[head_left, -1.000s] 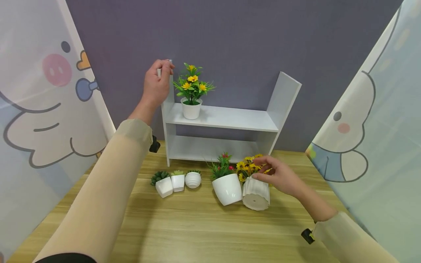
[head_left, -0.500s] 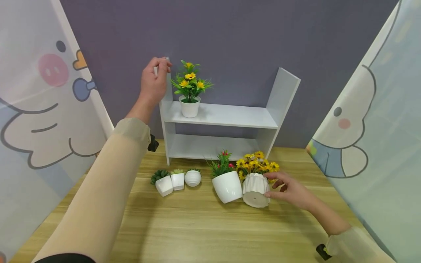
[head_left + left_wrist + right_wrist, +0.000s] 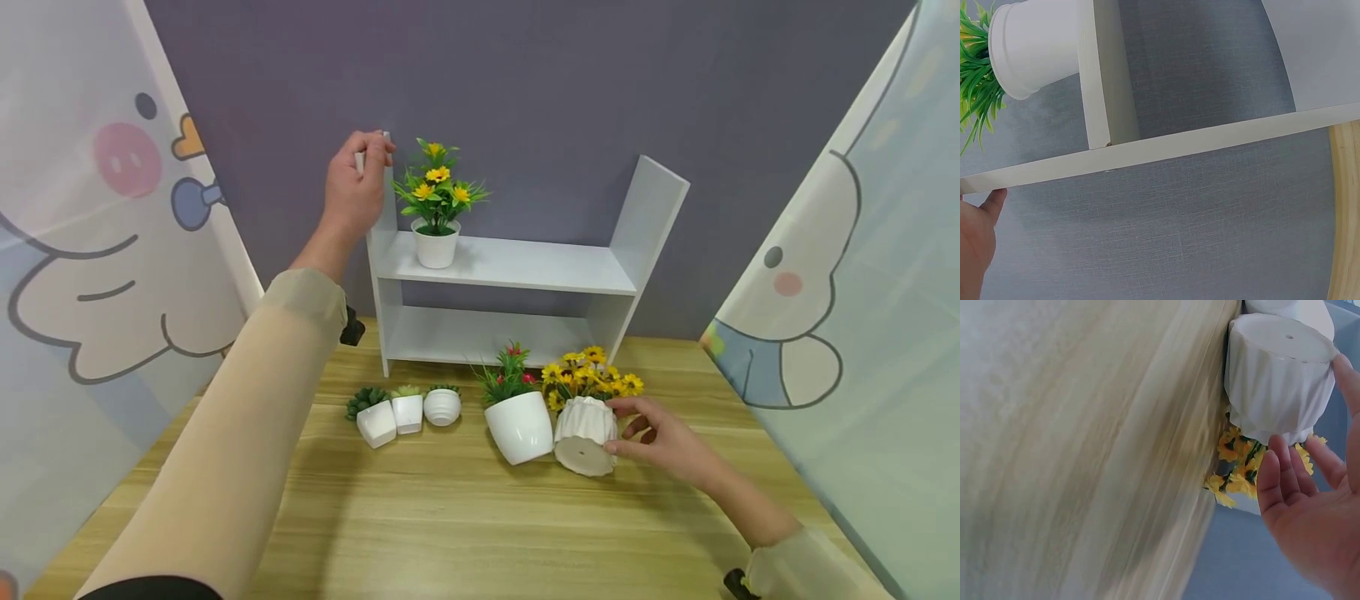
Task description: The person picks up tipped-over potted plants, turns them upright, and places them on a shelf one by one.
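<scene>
My left hand (image 3: 357, 179) grips the top of the left side panel of a white two-tier shelf (image 3: 517, 262); in the left wrist view its thumb (image 3: 996, 203) presses the panel's edge. A ribbed white flowerpot (image 3: 585, 427) with yellow flowers (image 3: 581, 375) lies tipped on the table, its base facing me. My right hand (image 3: 667, 442) holds this pot from the right side, thumb at the base edge and fingertips near the rim. In the right wrist view the hand (image 3: 1316, 512) spans the pot (image 3: 1279, 381), with some fingers below the rim.
A white pot of yellow flowers (image 3: 437, 247) stands upright on the upper shelf's left end. On the wooden table (image 3: 450, 525), a glossy white pot (image 3: 520, 427) with red flowers leans beside the ribbed one. Three small succulent pots (image 3: 407, 415) lie further left.
My right hand has moved from above the ribbed flowerpot to its right side and closed its thumb and fingers onto it. The left hand stays on the shelf panel.
</scene>
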